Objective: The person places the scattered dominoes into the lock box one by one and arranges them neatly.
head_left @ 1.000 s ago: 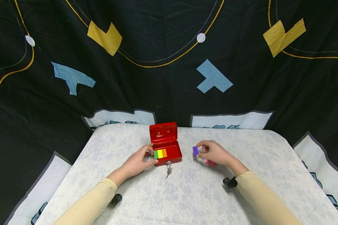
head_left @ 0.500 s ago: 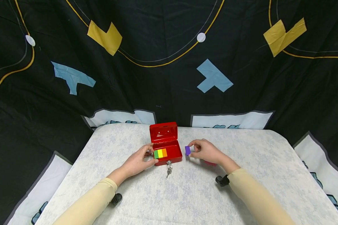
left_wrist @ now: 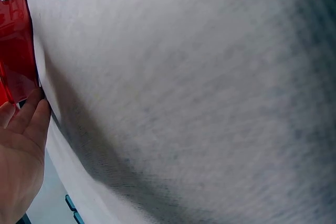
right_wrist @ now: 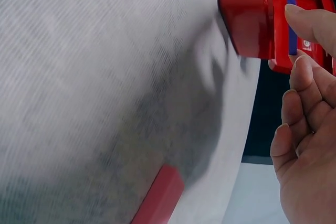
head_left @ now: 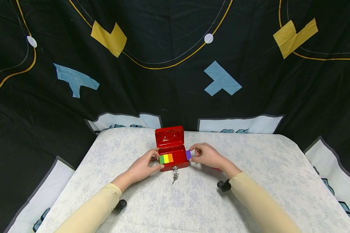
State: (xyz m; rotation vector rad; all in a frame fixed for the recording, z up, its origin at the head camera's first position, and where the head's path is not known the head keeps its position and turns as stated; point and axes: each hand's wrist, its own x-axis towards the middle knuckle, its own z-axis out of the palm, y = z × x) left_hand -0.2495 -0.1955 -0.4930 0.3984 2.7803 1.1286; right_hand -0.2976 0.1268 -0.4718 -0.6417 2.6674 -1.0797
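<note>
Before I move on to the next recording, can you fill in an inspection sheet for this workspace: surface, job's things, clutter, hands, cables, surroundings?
Surface: table under a pale mottled cloth.
Job's things: red box, lid open; green block, yellow block and orange block side by side inside, toward its left; purple block at its right edge, contact unclear.
Clutter: keys at the box's front; pink block on the table, mostly hidden by the right arm in the head view.
Hands: left hand touches the box's left end; right hand pinches the purple block between its fingers.
Cables: nothing seen.
Surroundings: black curtain with yellow and blue shapes.
</note>
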